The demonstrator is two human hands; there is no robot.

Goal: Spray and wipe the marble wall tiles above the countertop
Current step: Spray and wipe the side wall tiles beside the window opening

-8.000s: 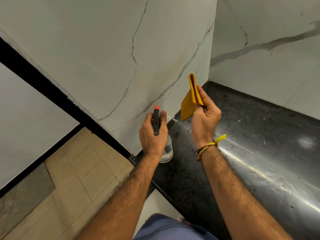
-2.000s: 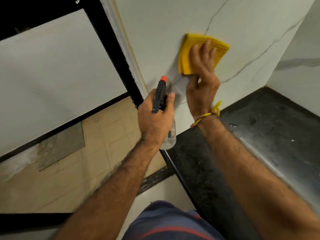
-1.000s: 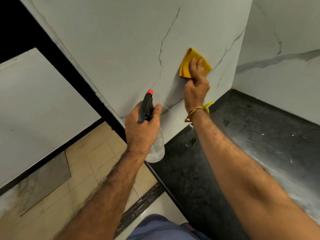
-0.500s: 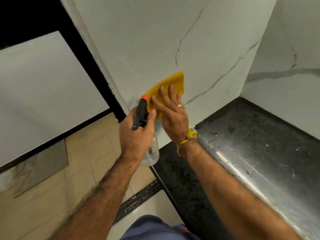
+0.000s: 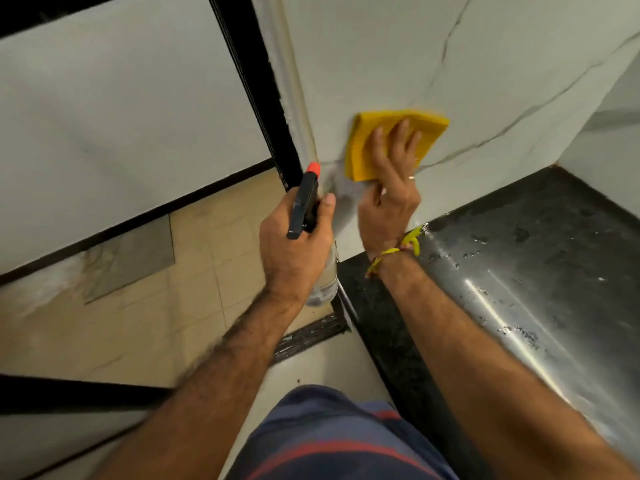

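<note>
A person's right hand (image 5: 389, 181) presses a folded yellow cloth (image 5: 394, 142) flat against the marble wall (image 5: 502, 64) with straight, spread fingers; its grip is open. Half a second ago the cloth sat lower and nearer the left hand; now it is higher on the wall, so the wiping stroke appears to be travelling upward over the left part of the wall. The left hand (image 5: 294, 244) keeps its closed grip on the spray bottle (image 5: 306, 202), held just left of the cloth, nozzle toward the wall. The dark table (image 5: 519, 271) lies below right. The hand hides most of the bottle's body, and any wetness on the marble is hard to make out.
</note>
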